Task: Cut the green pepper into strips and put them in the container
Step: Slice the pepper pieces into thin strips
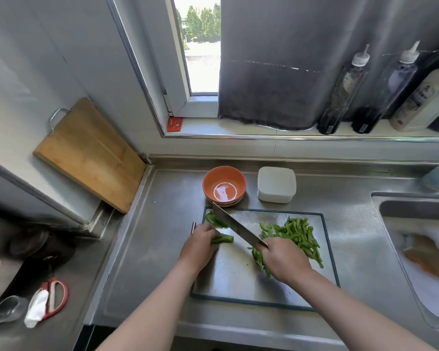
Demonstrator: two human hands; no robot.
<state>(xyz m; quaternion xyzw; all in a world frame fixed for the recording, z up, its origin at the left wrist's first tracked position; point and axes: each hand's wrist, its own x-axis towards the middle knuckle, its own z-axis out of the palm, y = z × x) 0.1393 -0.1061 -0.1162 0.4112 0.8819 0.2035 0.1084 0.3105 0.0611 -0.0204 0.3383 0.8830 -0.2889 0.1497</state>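
On the steel cutting board (233, 279) my left hand (200, 245) holds down an uncut piece of green pepper (222, 238); another piece (214, 220) lies behind it at the board's far left. My right hand (283, 259) grips the handle of a cleaver (235, 226), whose blade slants up and left across the board beside the held piece. A heap of cut pepper strips (297, 235) lies on the board's right half, partly under my right hand. The white square container (276, 184) stands beyond the board.
Stacked orange bowls (224, 186) sit behind the board's far left corner. A sink (421, 252) with sudsy water lies to the right. A wooden board (89, 153) leans in the left corner. Red scissors (55, 298) and a small glass bowl (9, 309) are on the left counter. Bottles (345, 92) line the sill.
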